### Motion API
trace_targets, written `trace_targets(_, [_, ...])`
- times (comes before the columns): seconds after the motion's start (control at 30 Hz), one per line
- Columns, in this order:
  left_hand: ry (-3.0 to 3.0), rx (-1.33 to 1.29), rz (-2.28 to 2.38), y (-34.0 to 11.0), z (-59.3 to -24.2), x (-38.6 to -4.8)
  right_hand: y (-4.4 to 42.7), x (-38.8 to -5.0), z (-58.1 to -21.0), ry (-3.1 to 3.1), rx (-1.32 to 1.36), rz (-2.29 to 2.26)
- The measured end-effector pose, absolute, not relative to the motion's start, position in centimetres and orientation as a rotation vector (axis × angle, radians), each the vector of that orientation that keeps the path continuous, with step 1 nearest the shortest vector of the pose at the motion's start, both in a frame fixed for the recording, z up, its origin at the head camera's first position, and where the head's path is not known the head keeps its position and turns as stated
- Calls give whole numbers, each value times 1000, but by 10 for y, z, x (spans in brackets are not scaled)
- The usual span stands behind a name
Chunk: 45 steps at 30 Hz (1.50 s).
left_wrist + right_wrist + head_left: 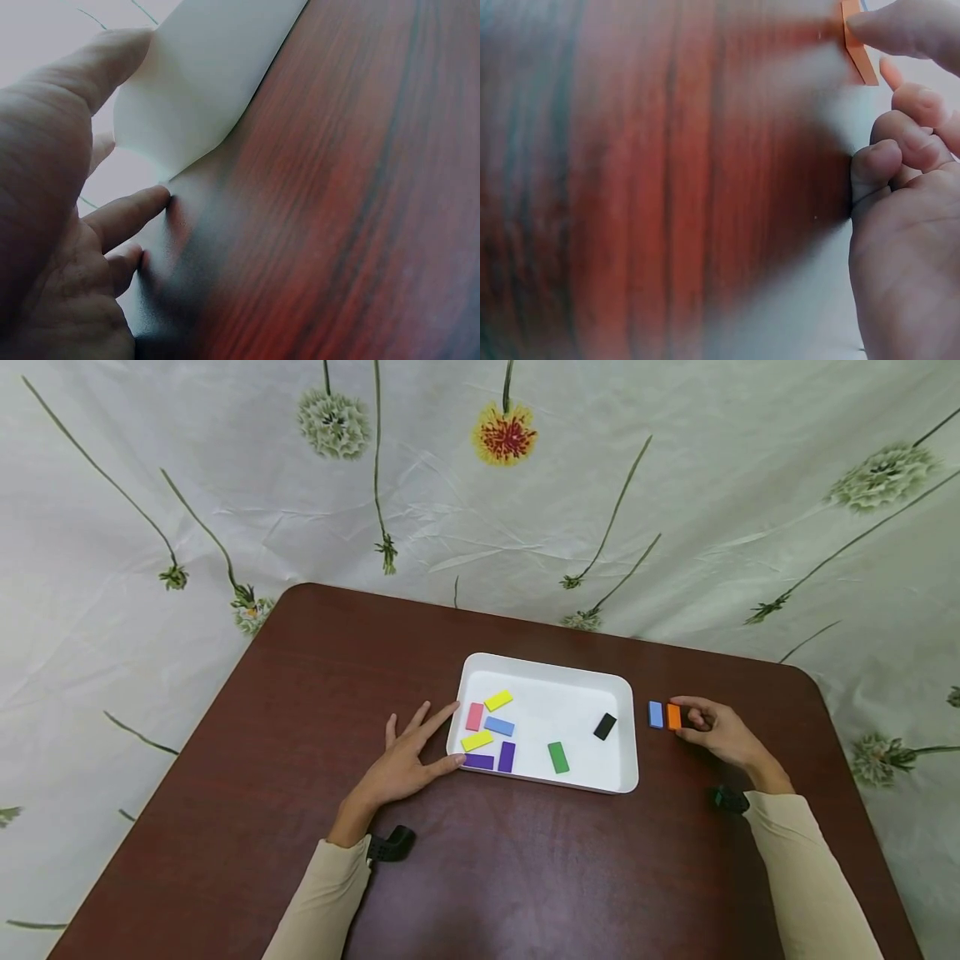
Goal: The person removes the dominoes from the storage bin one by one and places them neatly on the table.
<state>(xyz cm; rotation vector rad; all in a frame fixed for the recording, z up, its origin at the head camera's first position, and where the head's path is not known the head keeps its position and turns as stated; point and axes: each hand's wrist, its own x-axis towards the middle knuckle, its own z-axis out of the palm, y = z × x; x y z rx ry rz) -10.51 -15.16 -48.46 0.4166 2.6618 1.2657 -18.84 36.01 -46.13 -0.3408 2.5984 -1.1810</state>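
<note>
Between the right fingers [693, 702] is an orange block [673, 717], beside a light-blue block [656, 715]. At the left fingers [438, 721], a white tray [566, 702] holds pink, yellow, blue, purple, green and black tiles [558, 757]. Below the fingers lies a streaky red-brown counter [570, 860]; beyond them, flower-patterned whitish cloth [465, 527].

No readable writing is showing.
No text, label, brand, number or sign is appearing legibly in the head view or in either wrist view.
</note>
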Motion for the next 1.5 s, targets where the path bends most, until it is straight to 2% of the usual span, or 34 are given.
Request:
trace_targets(0.47, [2659, 402, 1261, -150, -483, -103, 354, -184, -452, 2673, -299, -1164])
trace_targets(0.97, [2662, 402, 1271, -150, -484, -101, 304, -178, -438, 2585, -475, -1320])
trace_targets(1.5, [2666, 396, 1265, -150, -485, -101, 265, -177, -441, 2817, -446, -950])
